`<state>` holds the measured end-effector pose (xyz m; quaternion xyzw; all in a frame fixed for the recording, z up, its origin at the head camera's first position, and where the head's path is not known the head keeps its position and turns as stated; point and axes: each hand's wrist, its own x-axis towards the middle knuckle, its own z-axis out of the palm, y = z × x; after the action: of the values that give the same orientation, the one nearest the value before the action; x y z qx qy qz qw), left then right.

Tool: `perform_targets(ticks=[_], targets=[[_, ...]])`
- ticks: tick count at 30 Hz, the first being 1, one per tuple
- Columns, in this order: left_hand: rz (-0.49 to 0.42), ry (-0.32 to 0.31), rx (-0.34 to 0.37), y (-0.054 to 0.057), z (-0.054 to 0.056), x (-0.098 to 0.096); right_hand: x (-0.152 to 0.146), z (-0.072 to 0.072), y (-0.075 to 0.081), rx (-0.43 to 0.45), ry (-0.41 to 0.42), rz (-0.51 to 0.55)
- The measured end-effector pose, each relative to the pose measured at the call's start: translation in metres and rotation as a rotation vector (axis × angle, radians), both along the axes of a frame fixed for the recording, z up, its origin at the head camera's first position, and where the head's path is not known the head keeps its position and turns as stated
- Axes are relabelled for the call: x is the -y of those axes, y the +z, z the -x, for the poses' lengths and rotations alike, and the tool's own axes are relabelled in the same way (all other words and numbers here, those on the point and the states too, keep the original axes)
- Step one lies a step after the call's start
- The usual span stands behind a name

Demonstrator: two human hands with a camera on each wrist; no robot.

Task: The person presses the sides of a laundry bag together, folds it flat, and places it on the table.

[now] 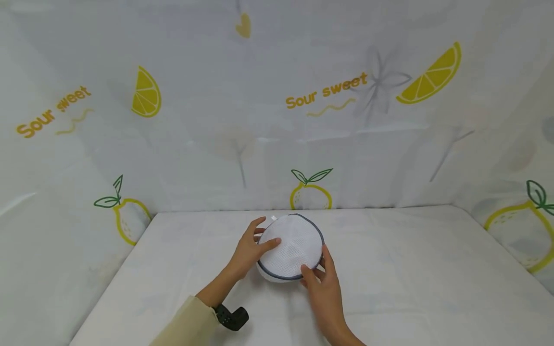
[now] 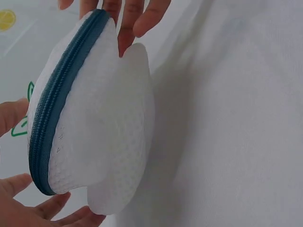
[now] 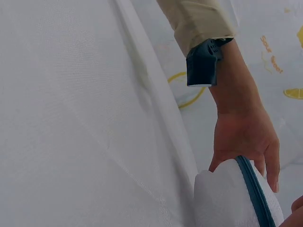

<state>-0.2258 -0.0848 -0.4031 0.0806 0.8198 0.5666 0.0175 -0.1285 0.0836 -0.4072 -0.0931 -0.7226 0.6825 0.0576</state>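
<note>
A round white mesh laundry bag point(image 1: 291, 246), edged by a dark blue zipper band point(image 2: 61, 99), is held between both hands above the white table. Its disc face tilts up toward the head camera. My left hand point(image 1: 251, 247) grips the left side, thumb across the mesh face and fingers around the far edge. From the lower right, my right hand point(image 1: 325, 290) pinches the rim by the zipper, with its thumb in front. In the left wrist view the bag's soft white body point(image 2: 106, 127) bulges below the zipper, with a dip in its side. The zipper looks closed along the visible stretch.
A white cloth covers the table point(image 1: 411, 269), which ends at a backdrop point(image 1: 259, 158) printed with lemons and lettering. A black wrist camera point(image 1: 232, 318) sticks out from the left wrist beside a beige sleeve point(image 1: 188, 322). A small white tag point(image 1: 273, 218) shows at the bag's upper edge.
</note>
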Motion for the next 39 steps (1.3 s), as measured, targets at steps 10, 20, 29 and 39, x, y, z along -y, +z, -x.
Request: perform_targets(ticks=[10,20,29,39], targets=[[0.041,-0.034,-0.076,-0.01,0.015,0.001,0.003,-0.004,-0.005,0.012,-0.014,-0.101],[0.206,-0.092,-0.349,-0.024,0.012,-0.004,-0.008,-0.003,-0.009,0.036,-0.052,-0.315],[0.517,-0.165,-0.345,-0.034,0.007,-0.013,-0.009,-0.001,-0.012,0.037,-0.014,-0.34],[0.576,-0.199,-0.336,-0.038,0.006,-0.015,-0.013,0.003,-0.012,0.054,0.044,-0.385]])
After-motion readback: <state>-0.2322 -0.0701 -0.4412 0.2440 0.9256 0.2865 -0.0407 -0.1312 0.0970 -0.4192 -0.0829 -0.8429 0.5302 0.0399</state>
